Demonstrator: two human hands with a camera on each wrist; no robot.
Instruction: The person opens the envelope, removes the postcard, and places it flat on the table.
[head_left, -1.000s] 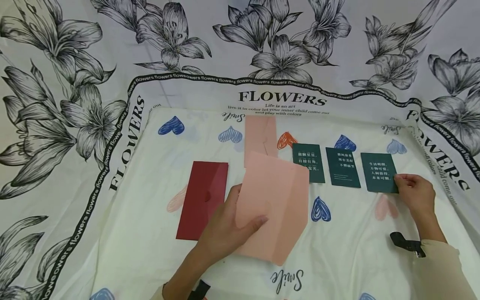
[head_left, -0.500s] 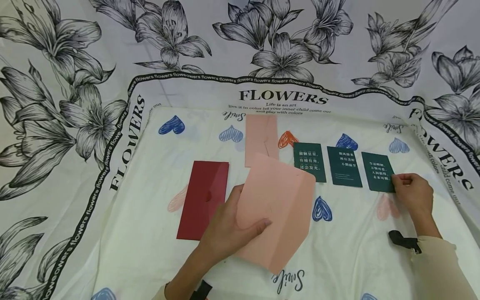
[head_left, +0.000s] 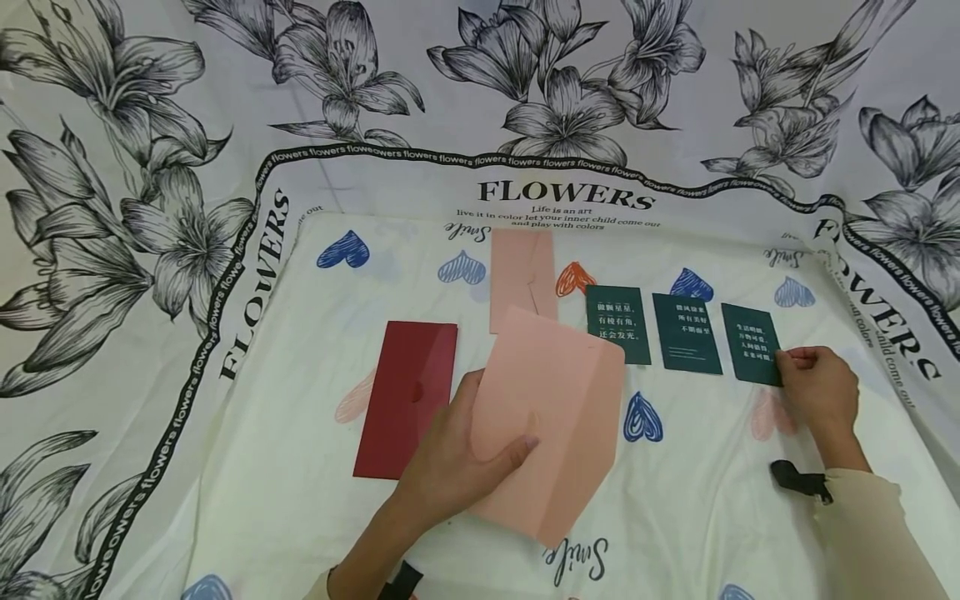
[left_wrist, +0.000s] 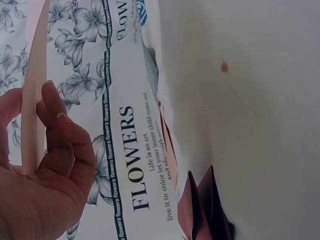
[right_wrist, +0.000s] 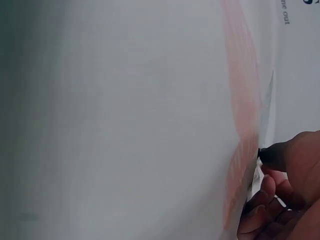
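Note:
In the head view my left hand (head_left: 450, 458) grips an opened pink envelope (head_left: 555, 392), thumb across its front and flap toward the right. The left wrist view has this pink envelope (left_wrist: 35, 95) edge-on between thumb and fingers. My right hand (head_left: 821, 396) pinches the right edge of a dark green card (head_left: 750, 342) printed with white characters, the rightmost in a row; this card looks slightly tilted. To its left lie a second green card (head_left: 686, 337) and a third (head_left: 617, 321), its lower corner close by the held envelope. The right wrist view shows my right fingers only partly.
A red envelope (head_left: 405, 400) lies to the left, partly behind my left hand. Another pink envelope (head_left: 521, 271) lies at the back, its lower end covered by the held one. Beneath everything is a white cloth (head_left: 285, 400) with printed hearts, surrounded by a flower-patterned cloth (head_left: 405, 175).
My right hand has moved a little left, and the pinched card now looks narrower and more tilted. The held pink envelope has turned slightly, its lower flap corner coming nearer.

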